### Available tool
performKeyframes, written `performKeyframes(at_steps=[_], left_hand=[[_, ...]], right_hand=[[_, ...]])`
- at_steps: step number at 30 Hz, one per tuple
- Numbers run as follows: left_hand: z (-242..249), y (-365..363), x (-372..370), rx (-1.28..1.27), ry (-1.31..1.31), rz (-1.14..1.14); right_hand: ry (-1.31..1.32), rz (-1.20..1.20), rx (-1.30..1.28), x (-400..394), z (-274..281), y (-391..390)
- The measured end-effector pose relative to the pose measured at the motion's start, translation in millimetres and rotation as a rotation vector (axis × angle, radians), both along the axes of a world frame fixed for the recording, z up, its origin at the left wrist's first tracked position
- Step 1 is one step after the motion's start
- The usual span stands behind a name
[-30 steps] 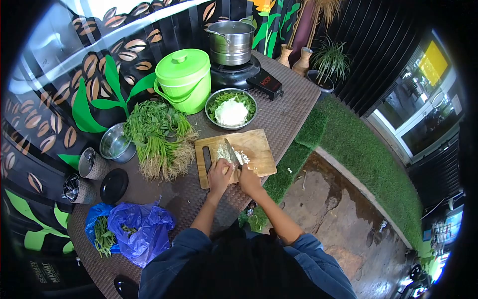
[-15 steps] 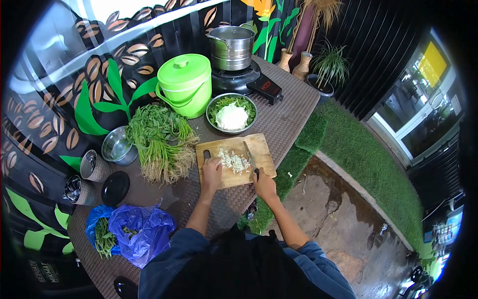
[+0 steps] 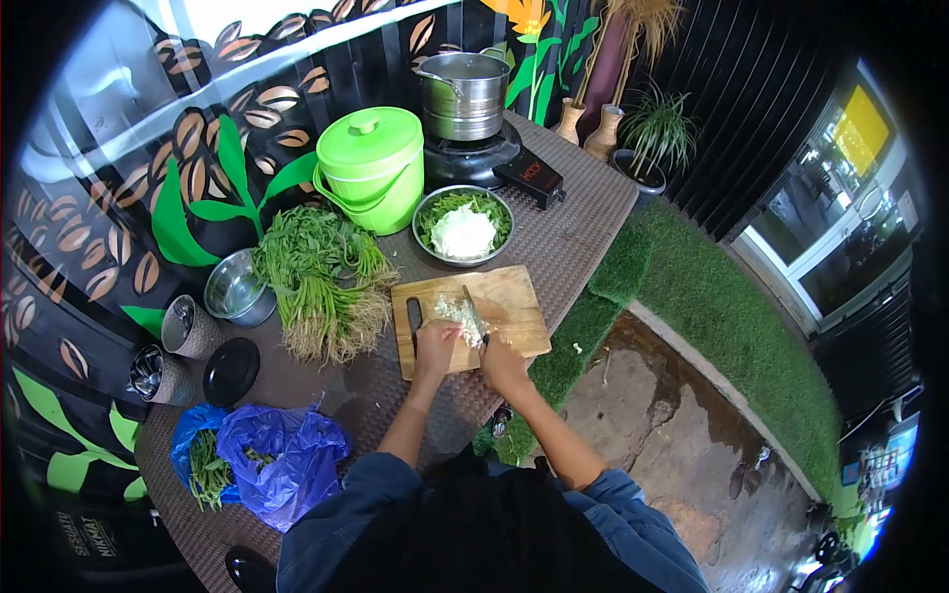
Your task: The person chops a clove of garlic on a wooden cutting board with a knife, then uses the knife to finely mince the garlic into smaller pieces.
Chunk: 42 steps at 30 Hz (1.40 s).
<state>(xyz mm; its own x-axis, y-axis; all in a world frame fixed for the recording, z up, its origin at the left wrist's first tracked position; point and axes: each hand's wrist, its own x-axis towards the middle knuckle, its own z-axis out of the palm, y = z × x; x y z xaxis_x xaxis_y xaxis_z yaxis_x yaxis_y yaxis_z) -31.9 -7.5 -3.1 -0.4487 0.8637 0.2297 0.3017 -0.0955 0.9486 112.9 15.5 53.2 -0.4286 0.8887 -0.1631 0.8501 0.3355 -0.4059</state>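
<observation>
My right hand [image 3: 504,366] grips the dark handle of a knife [image 3: 474,307], whose blade lies across the right side of a pile of finely chopped white pieces [image 3: 453,311], perhaps garlic. The pile sits on a wooden cutting board [image 3: 519,301] with a handle slot at its left. At the pile's near left edge is my left hand [image 3: 433,348], fingers drawn together and tips close to the blade. Whatever they may pinch is too small to make out. Just beyond the board stands a metal bowl [image 3: 463,261] of cut greens with a white heap on top.
Left of the board lies a bunch of rooted leafy greens [image 3: 326,282], beside a metal bowl [image 3: 239,289]. Behind stand a lidded green bucket [image 3: 371,168] and a steel pot [image 3: 465,104] on a portable stove [image 3: 470,163]. Blue plastic bags [image 3: 282,465] rest near the table's left front.
My right hand has brought the knife leftward, from beside the chopped pile onto it. My left hand has shifted slightly right and nearer me, its fingertips now closer to the blade.
</observation>
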Motion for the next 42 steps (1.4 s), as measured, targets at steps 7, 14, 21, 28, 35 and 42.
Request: performKeyframes(at_steps=[7,14,21,28,35,42], left_hand=[[-4.4,-3.4,4.4,0.066,0.343,0.150],[6.1,-6.9,10.6,-0.017,0.246,0.235],[7.0,-0.8,7.6,0.048,0.476,0.172],[1.8,-0.5,4.8,0.045,0.411,0.149],[14.5,-5.3,14.2,0.056,0.547,0.173],[8.3,-6.9,10.0,0.075,0.452,0.138]], right_hand=[[0.077,-0.053,-0.024,-4.1,-23.8,7.2],[0.003,-0.029,0.072,-6.0,-24.9,-15.9],[0.038,-0.043,-0.067,-0.1,-10.7,13.4],[0.021,-0.049,-0.065,-6.9,-9.9,-5.7],[0.055,-0.024,0.011,-8.9,-24.5,11.8],[0.041,-0.099,0.041,-16.3,-26.6,-14.9]])
